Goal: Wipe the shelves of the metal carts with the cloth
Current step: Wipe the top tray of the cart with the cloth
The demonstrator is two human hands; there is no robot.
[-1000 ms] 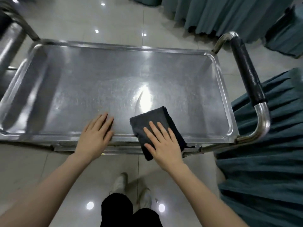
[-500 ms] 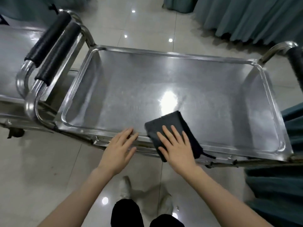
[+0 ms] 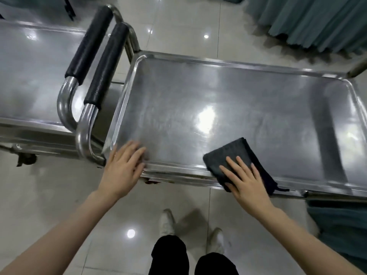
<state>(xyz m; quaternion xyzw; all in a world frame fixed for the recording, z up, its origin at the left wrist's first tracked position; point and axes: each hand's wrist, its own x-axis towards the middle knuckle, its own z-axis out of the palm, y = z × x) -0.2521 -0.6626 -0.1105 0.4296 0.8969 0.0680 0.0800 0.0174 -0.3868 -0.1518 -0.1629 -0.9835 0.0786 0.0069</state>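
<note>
The near metal cart's top shelf (image 3: 228, 100) is a shiny steel tray with a raised rim. A folded dark grey cloth (image 3: 236, 152) lies on its front edge, partly hanging over the rim. My right hand (image 3: 247, 180) presses flat on the cloth's near half, fingers spread. My left hand (image 3: 124, 167) rests flat and empty on the rim at the shelf's front-left corner, slightly blurred. A second metal cart (image 3: 29, 72) stands at the left.
Two push handles with black grips (image 3: 105, 62) stand side by side between the carts. Teal fabric (image 3: 309, 22) hangs at the back right and more (image 3: 341, 221) sits by my right arm. My feet (image 3: 168, 221) are on glossy floor tiles below the cart.
My left hand has slid left along the front rim to the corner, away from the right hand. The cloth stays under my right hand. The view has swung left, showing more of the second cart.
</note>
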